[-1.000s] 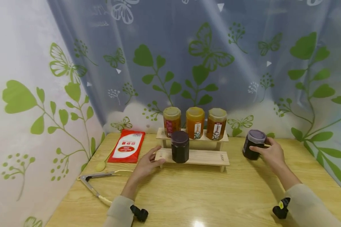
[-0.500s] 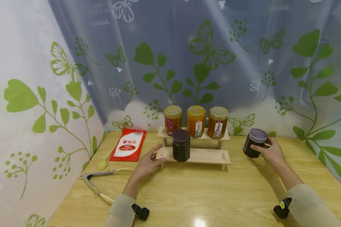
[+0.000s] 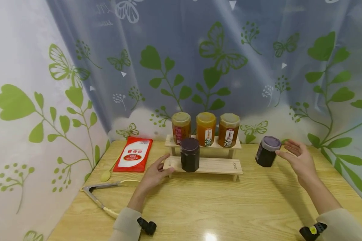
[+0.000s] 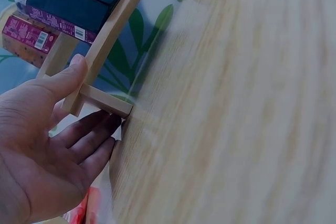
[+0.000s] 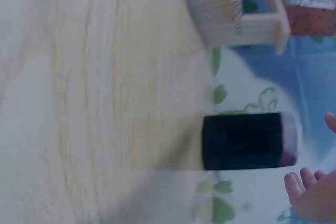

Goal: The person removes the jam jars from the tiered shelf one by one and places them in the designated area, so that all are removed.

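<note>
At the left end of the two-step wooden rack, my left hand holds the lower step, thumb at its front edge and fingers curled by the leg in the left wrist view. A dark jar stands upright on that step, toward its left. To the right of the rack, a second dark jar with a purple lid is upright on the table. Beside it is my right hand, fingers spread and holding nothing, thumb tip close to the lid. The right wrist view shows this jar apart from the fingers.
Three amber and orange jars line the rack's upper step. Left of it lie a red and white sugar packet, a yellow spoon and opened tongs. A patterned curtain rises behind the table.
My right hand has let go of the purple-lidded jar and drawn back to the right, fingers opening. That jar stays about where it was. My left hand keeps its hold on the rack.
</note>
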Action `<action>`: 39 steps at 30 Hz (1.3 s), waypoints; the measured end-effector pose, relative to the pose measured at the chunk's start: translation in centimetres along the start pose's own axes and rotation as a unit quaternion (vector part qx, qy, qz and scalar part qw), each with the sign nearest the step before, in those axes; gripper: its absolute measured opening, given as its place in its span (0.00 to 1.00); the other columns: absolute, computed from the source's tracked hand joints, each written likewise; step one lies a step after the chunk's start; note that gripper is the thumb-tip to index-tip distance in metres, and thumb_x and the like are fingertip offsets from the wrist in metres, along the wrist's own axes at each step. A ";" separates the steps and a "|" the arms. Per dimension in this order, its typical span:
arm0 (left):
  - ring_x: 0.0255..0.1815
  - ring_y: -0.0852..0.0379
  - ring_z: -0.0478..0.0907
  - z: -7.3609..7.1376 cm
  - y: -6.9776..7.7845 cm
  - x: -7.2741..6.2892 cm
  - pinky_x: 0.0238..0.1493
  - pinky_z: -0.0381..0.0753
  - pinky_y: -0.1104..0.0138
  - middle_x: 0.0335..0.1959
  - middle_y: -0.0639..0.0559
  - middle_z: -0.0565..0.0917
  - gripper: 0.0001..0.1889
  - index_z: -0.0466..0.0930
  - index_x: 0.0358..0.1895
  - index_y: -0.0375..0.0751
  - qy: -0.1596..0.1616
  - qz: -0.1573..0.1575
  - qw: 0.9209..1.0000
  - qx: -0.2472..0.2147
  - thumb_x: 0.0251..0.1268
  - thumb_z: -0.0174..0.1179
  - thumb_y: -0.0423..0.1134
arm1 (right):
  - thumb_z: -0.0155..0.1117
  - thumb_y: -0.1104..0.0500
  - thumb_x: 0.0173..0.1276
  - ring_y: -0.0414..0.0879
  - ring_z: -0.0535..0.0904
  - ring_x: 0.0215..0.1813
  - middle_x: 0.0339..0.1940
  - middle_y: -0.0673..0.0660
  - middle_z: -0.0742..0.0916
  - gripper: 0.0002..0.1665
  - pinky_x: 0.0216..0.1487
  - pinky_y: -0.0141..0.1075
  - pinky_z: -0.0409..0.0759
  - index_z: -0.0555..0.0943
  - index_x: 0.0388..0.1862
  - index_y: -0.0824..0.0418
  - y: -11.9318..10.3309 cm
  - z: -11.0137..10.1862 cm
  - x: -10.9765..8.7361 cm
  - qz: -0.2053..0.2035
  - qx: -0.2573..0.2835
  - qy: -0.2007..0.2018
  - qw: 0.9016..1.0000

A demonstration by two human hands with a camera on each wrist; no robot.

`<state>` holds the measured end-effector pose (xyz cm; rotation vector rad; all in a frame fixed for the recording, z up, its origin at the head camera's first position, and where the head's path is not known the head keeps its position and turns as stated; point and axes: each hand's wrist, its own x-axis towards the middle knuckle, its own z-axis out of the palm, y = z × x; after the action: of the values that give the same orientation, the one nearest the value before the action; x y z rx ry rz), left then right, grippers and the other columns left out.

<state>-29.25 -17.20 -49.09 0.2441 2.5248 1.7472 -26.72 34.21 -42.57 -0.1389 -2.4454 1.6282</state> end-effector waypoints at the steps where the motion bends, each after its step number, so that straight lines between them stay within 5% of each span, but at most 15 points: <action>1: 0.70 0.39 0.76 -0.1 0.2 -0.1 0.63 0.76 0.45 0.71 0.35 0.75 0.37 0.66 0.80 0.55 0.003 0.001 1.000 -0.001 0.71 0.69 0.47 | 0.66 0.45 0.76 0.54 0.62 0.79 0.81 0.58 0.67 0.52 0.73 0.37 0.68 0.50 0.87 0.55 -0.2 0.1 -0.3 -0.009 0.008 -0.002 1.000; 8: 0.73 0.36 0.71 -0.6 2.2 -1.1 0.65 0.74 0.43 0.72 0.32 0.73 0.36 0.64 0.81 0.45 -0.003 -0.011 1.000 -0.004 0.73 0.67 0.40 | 0.67 0.58 0.77 0.37 0.68 0.71 0.70 0.41 0.75 0.44 0.58 0.22 0.70 0.57 0.84 0.54 -2.8 1.9 -2.0 -0.088 0.108 -0.066 0.988; 16: 0.70 0.38 0.75 -0.4 0.9 -0.3 0.63 0.76 0.46 0.73 0.34 0.74 0.36 0.65 0.81 0.54 0.004 -0.011 1.000 -0.011 0.72 0.68 0.44 | 0.63 0.59 0.80 0.33 0.72 0.68 0.75 0.53 0.74 0.41 0.58 0.23 0.76 0.55 0.84 0.63 -3.9 6.2 -2.8 -0.130 0.102 -0.146 0.975; 21: 0.72 0.39 0.73 -0.5 0.0 0.3 0.64 0.76 0.45 0.74 0.36 0.73 0.36 0.67 0.80 0.59 0.004 -0.003 1.000 -0.007 0.70 0.69 0.48 | 0.61 0.59 0.81 0.40 0.72 0.72 0.79 0.67 0.69 0.40 0.59 0.26 0.77 0.55 0.83 0.64 -4.2 8.9 -2.9 -0.131 0.118 -0.168 0.970; 30: 0.74 0.37 0.70 -0.5 0.0 0.2 0.67 0.74 0.44 0.75 0.37 0.71 0.37 0.66 0.80 0.58 -0.002 0.001 1.000 -0.005 0.71 0.69 0.49 | 0.62 0.60 0.80 0.44 0.72 0.73 0.77 0.62 0.72 0.38 0.61 0.29 0.77 0.60 0.82 0.65 -4.9 13.5 -3.2 -0.130 0.144 -0.217 0.957; 39: 0.72 0.38 0.73 -0.3 -0.2 0.1 0.65 0.76 0.46 0.77 0.39 0.69 0.36 0.67 0.80 0.58 -0.008 0.004 1.000 -0.003 0.71 0.69 0.48 | 0.66 0.62 0.76 0.68 0.64 0.78 0.77 0.67 0.72 0.38 0.62 0.30 0.77 0.63 0.80 0.65 -5.5 17.7 -3.3 -0.112 0.171 -0.244 0.948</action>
<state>-29.39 -17.48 -49.15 0.2670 2.5100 1.7489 -27.14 15.48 -44.45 0.6425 -2.3162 2.1356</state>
